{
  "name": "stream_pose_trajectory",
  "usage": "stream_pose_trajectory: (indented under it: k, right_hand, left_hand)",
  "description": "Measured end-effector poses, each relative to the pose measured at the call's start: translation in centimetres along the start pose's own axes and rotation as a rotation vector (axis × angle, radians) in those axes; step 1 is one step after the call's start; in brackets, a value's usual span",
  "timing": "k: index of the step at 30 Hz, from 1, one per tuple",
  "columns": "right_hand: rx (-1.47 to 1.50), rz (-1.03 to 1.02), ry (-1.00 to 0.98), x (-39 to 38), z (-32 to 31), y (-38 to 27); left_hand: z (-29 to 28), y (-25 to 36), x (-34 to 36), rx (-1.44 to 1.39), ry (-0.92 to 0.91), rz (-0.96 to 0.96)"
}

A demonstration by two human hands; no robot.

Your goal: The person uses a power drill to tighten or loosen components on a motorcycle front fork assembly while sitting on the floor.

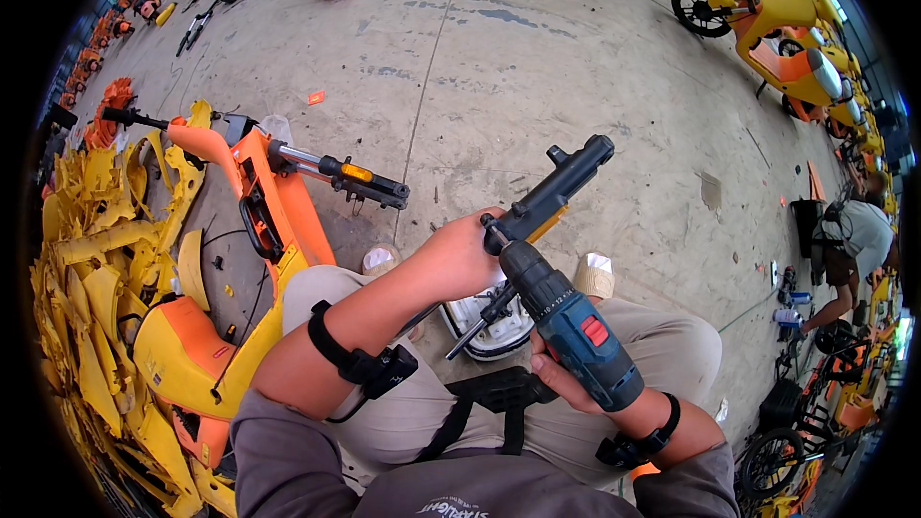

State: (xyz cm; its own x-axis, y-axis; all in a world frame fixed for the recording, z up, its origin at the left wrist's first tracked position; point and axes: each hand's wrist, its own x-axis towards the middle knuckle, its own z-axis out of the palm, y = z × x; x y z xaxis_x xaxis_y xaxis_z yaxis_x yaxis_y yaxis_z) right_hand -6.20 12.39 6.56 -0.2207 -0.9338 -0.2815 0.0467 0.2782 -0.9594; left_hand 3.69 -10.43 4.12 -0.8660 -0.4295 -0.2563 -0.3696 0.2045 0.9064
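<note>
Bare grey concrete floor (576,77), marked by a straight joint line and dark patches, spreads through a wide hall seen in the head view. Yellow and orange scooters (782,14) stand along the right side, where another person in a white shirt (854,235) bends low. On the left side lies a big heap of curved yellow plastic panels (91,307), just beside an orange-and-yellow scooter body (305,221). Above the seated person's lap, the left hand (465,257) grasps the lower end of a long black bar-shaped part (566,187). The right hand (568,384) is closed around a dark teal cordless drill with red switch (585,336), its nose near this end; I cannot tell whether they touch.
</note>
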Motion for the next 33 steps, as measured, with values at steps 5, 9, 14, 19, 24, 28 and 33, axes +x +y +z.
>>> stream_pose_trajectory:
  k: [5, 9, 14, 19, 24, 28, 33]
  right_hand:
    - [0.007, -0.001, 0.024, 0.1, 0.1, 0.3]
    - [-0.061, -0.063, -0.025, -0.1, -0.4, 1.0]
    - [-0.052, -0.082, -0.086, -0.1, -0.3, 0.3]
    - [-0.333, -0.263, -0.047, 0.1, -0.4, 1.8]
    - [-0.325, -0.251, -0.053, 0.1, -0.4, 1.8]
    - [-0.294, -0.249, -0.063, 0.1, -0.3, 0.8]
    - [-0.308, -0.273, -0.049, 0.1, -0.3, 1.4]
  left_hand:
    - [0.0, -0.2, 0.3, 0.010, -0.006, 0.006]
    - [-0.1, 0.0, 0.2, 0.011, -0.028, -0.012]
    - [-0.1, -0.3, 0.2, 0.008, -0.028, -0.023]
    - [-0.1, 0.2, 0.1, 0.027, -0.016, -0.025]
    - [-0.1, 0.0, 0.1, 0.046, -0.017, -0.007]
    - [-0.1, 0.2, 0.0, 0.047, -0.006, -0.025]
    - [0.1, -0.1, 0.1, 0.044, 0.005, -0.019]
